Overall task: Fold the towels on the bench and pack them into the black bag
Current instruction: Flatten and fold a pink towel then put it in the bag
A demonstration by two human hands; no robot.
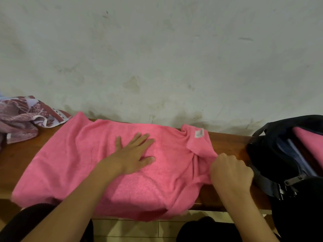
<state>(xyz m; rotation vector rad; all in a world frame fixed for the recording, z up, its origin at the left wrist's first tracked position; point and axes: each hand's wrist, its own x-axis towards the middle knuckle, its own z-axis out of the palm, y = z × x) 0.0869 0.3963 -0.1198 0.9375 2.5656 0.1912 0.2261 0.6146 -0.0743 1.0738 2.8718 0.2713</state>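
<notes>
- Far left, on the brown wooden worktop (pixel 227 142): a crumpled maroon-and-white patterned towel (pixel 22 117), heaped against the stained pale plaster wall (pixel 157 49), just beside the pink one's left corner.
- Centre: a bright pink terry-cloth towel (pixel 73 159) spread over most of the worktop, near edge draped over the front, far edge close to the wall, a small white label (pixel 199 132) showing on the turned-over right corner.
- On its middle: left hand (pixel 134 154), palm down, fingers straight and fanned, pressed flat on the cloth; nothing held in this grip.
- Right of centre: right hand (pixel 230 172), fingers curled into a fist around the bunched right end of the pink towel, knuckles up; grip closed on the fabric, creases running from it toward the label.
- Far right: a black fabric backpack (pixel 269 154) at the worktop's end, mouth open toward the camera, blue lining (pixel 297 154) visible, a pink cloth (pixel 309 138) already inside, grey strap and buckle (pixel 286 184) hanging at the front; right hand just beside it, contact not clear.
- Bottom edge: dark-clothed knees (pixel 26 220) and pale floor tiles (pixel 125 227) below the worktop's front.
</notes>
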